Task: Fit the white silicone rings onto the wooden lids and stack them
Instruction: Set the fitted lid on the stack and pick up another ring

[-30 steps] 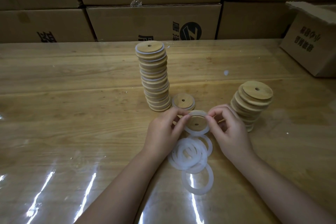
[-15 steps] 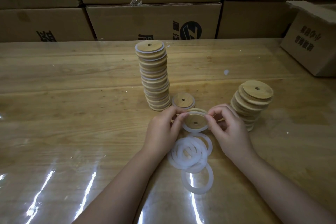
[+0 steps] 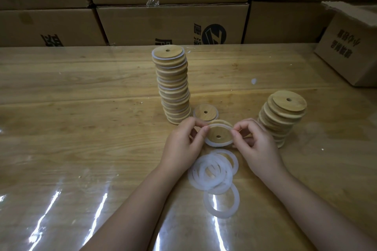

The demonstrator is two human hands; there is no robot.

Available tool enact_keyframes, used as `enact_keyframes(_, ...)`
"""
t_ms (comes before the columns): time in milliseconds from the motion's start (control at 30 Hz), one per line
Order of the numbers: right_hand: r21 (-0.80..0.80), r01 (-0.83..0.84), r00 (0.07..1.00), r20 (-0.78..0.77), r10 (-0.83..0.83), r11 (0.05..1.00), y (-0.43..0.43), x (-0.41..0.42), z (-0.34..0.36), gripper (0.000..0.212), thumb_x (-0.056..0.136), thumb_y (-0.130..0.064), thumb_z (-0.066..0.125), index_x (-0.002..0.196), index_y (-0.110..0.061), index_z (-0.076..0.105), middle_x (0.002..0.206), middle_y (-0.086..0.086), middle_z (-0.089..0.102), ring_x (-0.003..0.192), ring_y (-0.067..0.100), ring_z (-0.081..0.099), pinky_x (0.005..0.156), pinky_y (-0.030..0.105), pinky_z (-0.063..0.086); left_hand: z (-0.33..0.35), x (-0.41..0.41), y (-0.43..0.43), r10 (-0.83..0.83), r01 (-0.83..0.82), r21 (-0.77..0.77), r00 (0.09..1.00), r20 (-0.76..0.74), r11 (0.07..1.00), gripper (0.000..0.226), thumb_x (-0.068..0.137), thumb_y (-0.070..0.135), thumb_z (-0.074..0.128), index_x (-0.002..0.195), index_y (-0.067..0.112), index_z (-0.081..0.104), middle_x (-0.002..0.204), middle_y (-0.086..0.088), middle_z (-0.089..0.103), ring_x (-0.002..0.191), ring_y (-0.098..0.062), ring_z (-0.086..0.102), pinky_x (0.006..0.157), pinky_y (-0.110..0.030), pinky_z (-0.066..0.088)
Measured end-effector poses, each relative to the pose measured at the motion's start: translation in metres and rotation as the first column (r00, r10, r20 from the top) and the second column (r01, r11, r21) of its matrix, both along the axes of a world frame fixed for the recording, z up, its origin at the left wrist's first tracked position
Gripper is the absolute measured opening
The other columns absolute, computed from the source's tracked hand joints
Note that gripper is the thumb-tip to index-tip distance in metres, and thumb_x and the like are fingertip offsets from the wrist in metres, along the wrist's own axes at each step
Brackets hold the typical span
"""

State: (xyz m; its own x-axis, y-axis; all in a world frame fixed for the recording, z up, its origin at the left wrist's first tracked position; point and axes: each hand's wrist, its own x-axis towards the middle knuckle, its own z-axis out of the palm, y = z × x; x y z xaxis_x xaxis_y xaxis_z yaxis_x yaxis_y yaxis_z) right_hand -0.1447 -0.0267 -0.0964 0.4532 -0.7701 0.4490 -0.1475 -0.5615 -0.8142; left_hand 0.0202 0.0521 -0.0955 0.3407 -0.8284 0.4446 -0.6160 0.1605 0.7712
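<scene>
While both hands work at the middle of the wooden table (image 3: pixel 81 108), the writing sits behind them: the cardboard box (image 3: pixel 173 24) straight ahead carries a round black logo (image 3: pixel 214 34) with a slanted Z-like mark and dark characters beside it, their lower parts hidden by the table edge. Print on the boxes above is cut off at the top, and the characters on the open box (image 3: pixel 350 47) at the right look upside down and are too blurred for me to read. The left hand (image 3: pixel 183 142) and right hand (image 3: pixel 257 149) each pinch an edge of one wooden lid (image 3: pixel 219 133), held tilted above the table, with a white ring (image 3: pixel 216 144) around its rim; its far edge is hard to make out. Loose rings (image 3: pixel 212 173) lie overlapped just below the hands, one more ring (image 3: pixel 221 203) nearer me. A tall stack (image 3: pixel 173 87) of ringed lids stands behind the left hand, a low one (image 3: pixel 205 112) beside it, and a leaning stack of bare lids (image 3: pixel 283 112) sits right, partly hidden by the right hand.
</scene>
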Motion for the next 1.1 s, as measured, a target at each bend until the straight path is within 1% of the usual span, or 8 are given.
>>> enact_keyframes(100, -0.053, -0.031, 0.999, -0.012, 0.030, 0.998, 0.003, 0.000, 0.003, 0.004, 0.086, -0.004, 0.061, 0.085, -0.007, 0.060, 0.088, -0.006, 0.056, 0.076, 0.017, 0.059, 0.060, 0.042, 0.053, 0.004, -0.002, 0.000, -0.049, 0.052, -0.105, 0.998, 0.030, 0.993, 0.008, 0.086, 0.027, 0.059, 0.089, 0.020, 0.063, 0.098, 0.009, 0.064, 0.060, -0.007, 0.050, 0.061, -0.013, 0.040)
enact_keyframes(167, -0.103, -0.063, 0.998, -0.018, 0.061, 0.993, 0.005, 0.000, 0.005, 0.006, 0.085, -0.001, 0.062, 0.084, -0.006, 0.060, 0.088, -0.005, 0.056, 0.075, 0.014, 0.057, 0.058, 0.038, 0.051, 0.006, -0.004, 0.001, -0.077, 0.081, -0.131, 0.996, 0.034, 0.988, 0.006, 0.084, 0.025, 0.062, 0.087, 0.020, 0.063, 0.099, 0.007, 0.065, 0.056, -0.007, 0.047, 0.060, -0.012, 0.038)
enact_keyframes(300, -0.107, -0.088, 0.996, -0.019, 0.087, 0.990, 0.007, 0.000, 0.007, 0.005, 0.085, -0.003, 0.061, 0.084, -0.006, 0.060, 0.089, -0.004, 0.055, 0.075, 0.013, 0.057, 0.058, 0.036, 0.051, 0.005, -0.004, 0.002, -0.105, 0.100, -0.087, 0.993, -0.055, 0.991, 0.007, 0.082, 0.024, 0.068, 0.084, 0.027, 0.062, 0.090, 0.007, 0.065, 0.055, -0.004, 0.043, 0.059, -0.015, 0.038)
enact_keyframes(400, -0.089, -0.075, 0.997, -0.025, 0.073, 0.993, 0.006, 0.000, 0.007, 0.008, 0.085, 0.000, 0.062, 0.084, -0.008, 0.060, 0.088, -0.005, 0.056, 0.072, 0.013, 0.057, 0.058, 0.034, 0.051, 0.008, -0.002, 0.002, -0.116, 0.112, -0.041, 0.982, -0.146, 0.993, 0.007, 0.082, 0.024, 0.068, 0.082, 0.029, 0.063, 0.085, 0.013, 0.065, 0.056, -0.004, 0.045, 0.058, -0.018, 0.040)
enact_keyframes(467, -0.075, -0.066, 0.997, -0.034, 0.063, 0.995, 0.006, 0.001, 0.007, 0.007, 0.084, 0.000, 0.062, 0.083, -0.007, 0.060, 0.087, -0.004, 0.056, 0.072, 0.012, 0.057, 0.058, 0.032, 0.050, 0.009, 0.000, 0.002, -0.109, 0.106, -0.025, 0.975, -0.192, 0.994, 0.011, 0.082, 0.022, 0.069, 0.081, 0.031, 0.063, 0.075, 0.018, 0.063, 0.053, -0.006, 0.047, 0.055, -0.019, 0.041)
enact_keyframes(633, -0.086, -0.044, 0.998, -0.059, 0.040, 0.995, 0.005, 0.000, 0.007, 0.006, 0.084, 0.000, 0.062, 0.082, -0.006, 0.061, 0.086, -0.003, 0.057, 0.076, 0.012, 0.057, 0.059, 0.025, 0.050, 0.010, 0.000, 0.001, -0.083, 0.083, -0.005, 0.976, -0.202, 0.997, 0.015, 0.083, 0.020, 0.070, 0.079, 0.034, 0.063, 0.063, 0.020, 0.060, 0.051, -0.011, 0.049, 0.052, -0.021, 0.042)
enact_keyframes(867, -0.071, -0.021, 0.997, -0.081, 0.016, 0.997, 0.004, 0.001, 0.007, 0.011, 0.083, 0.001, 0.063, 0.082, -0.010, 0.061, 0.086, -0.008, 0.057, 0.078, 0.009, 0.057, 0.060, 0.012, 0.045, 0.011, 0.001, 0.001, -0.052, 0.056, 0.014, 0.974, -0.218, 0.998, 0.014, 0.083, 0.021, 0.069, 0.079, 0.032, 0.064, 0.056, 0.016, 0.058, 0.050, -0.009, 0.051, 0.051, -0.016, 0.041)
enact_keyframes(1100, -0.007, -0.036, 0.989, -0.141, 0.034, 0.999, 0.003, 0.001, 0.005, 0.015, 0.082, 0.000, 0.063, 0.084, -0.015, 0.059, 0.085, -0.010, 0.056, 0.078, 0.005, 0.056, 0.060, 0.010, 0.043, 0.010, 0.003, -0.002, -0.011, 0.020, 0.029, 0.965, -0.263, 0.999, 0.016, 0.083, 0.019, 0.069, 0.077, 0.032, 0.064, 0.055, 0.012, 0.056, 0.052, -0.011, 0.051, 0.053, -0.022, 0.043)
